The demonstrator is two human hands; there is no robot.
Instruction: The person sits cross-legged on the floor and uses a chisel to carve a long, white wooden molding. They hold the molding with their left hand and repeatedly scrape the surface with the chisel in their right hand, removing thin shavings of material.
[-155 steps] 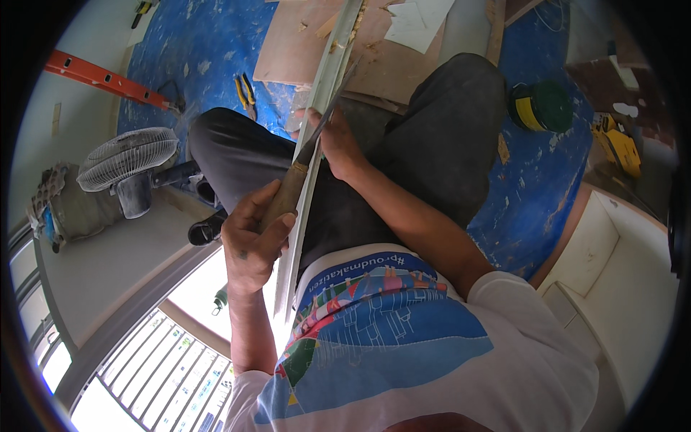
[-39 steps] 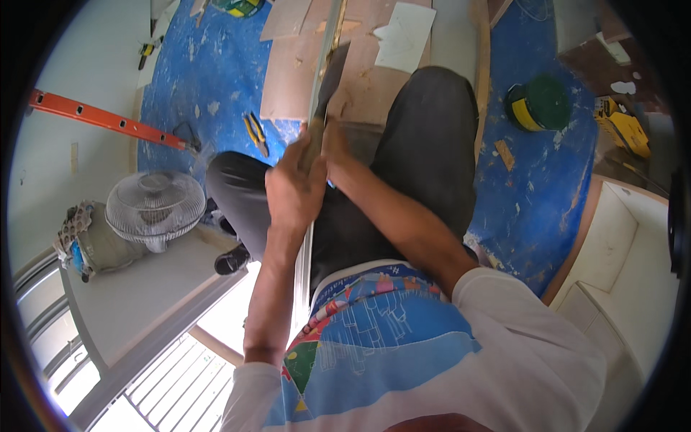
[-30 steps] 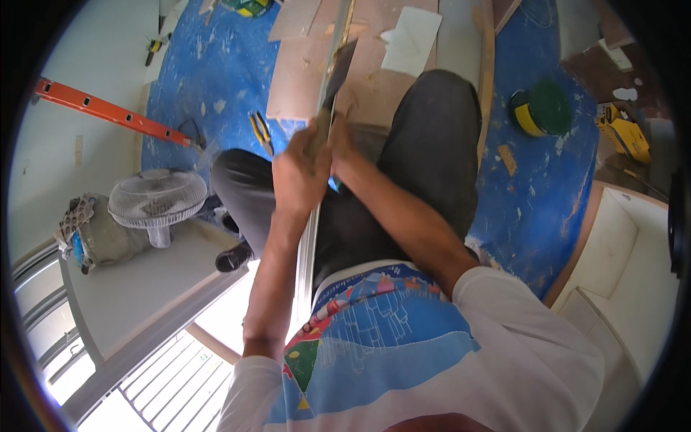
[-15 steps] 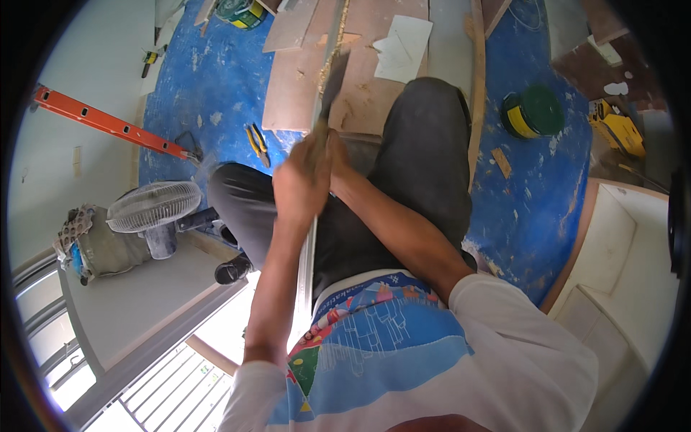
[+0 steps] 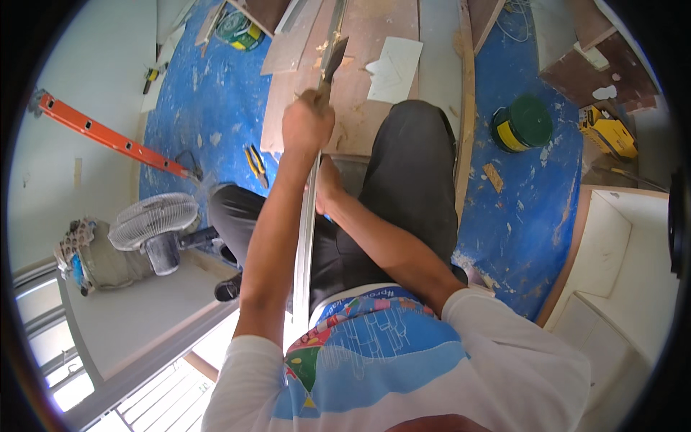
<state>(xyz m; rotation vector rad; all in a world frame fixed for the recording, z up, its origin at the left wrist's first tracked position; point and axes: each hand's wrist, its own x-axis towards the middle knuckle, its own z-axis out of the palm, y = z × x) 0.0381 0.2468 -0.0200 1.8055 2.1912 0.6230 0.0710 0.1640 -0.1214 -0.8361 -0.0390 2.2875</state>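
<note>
A long, narrow pale metal strip [image 5: 304,252] runs from beside my shirt up between my legs and away over the boards. My left hand [image 5: 308,128] is closed around the handle of a flat, dark-bladed scraper [image 5: 335,59]. Its blade points away from me, close along the strip's far part. Pale yellowish crumbs [image 5: 324,45] lie around the blade. Nearer to me, my right hand [image 5: 328,186] wraps the strip from its right side; some of its fingers are hidden behind the strip.
Beneath the strip lie wooden boards [image 5: 295,101] with a torn white paper [image 5: 394,68]. Pliers [image 5: 255,165] rest on the blue floor sheet at left, near an orange level [image 5: 115,137] and a fan [image 5: 155,223]. A green bucket [image 5: 524,124] stands at right.
My left hand and the scraper have moved away from me along the strip. My right hand now sits apart from it, lower on the strip. The view has shifted slightly.
</note>
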